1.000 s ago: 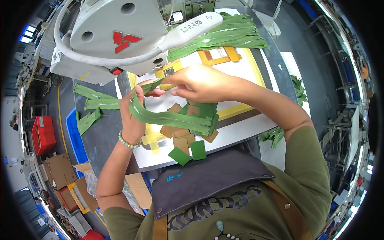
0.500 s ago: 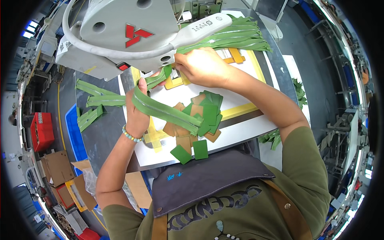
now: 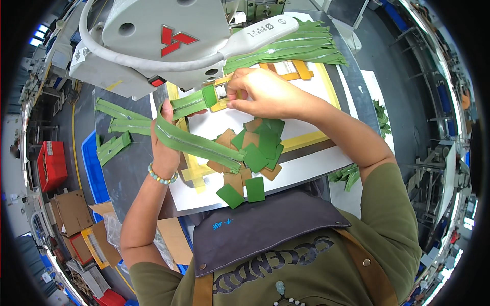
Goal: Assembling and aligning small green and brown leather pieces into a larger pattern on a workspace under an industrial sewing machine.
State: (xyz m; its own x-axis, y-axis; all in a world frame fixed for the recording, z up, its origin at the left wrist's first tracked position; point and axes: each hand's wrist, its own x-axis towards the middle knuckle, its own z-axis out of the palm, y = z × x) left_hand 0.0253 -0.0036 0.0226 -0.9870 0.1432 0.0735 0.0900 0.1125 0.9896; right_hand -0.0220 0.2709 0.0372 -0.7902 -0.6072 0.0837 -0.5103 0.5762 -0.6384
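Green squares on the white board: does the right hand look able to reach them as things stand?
Probably yes: the right hand is near the green squares, and the zipper strip reaches only their left side, leaving most uncovered.

The green zipper strip (image 3: pixel 196 145) looked like matt cloth with shiny metal teeth (image 3: pixel 189 106); the machine housing (image 3: pixel 145 48) looked smooth.

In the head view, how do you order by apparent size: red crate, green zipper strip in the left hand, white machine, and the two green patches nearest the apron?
1. White machine
2. Green zipper strip
3. Red crate
4. Left green patch and right green patch: too alike to rank
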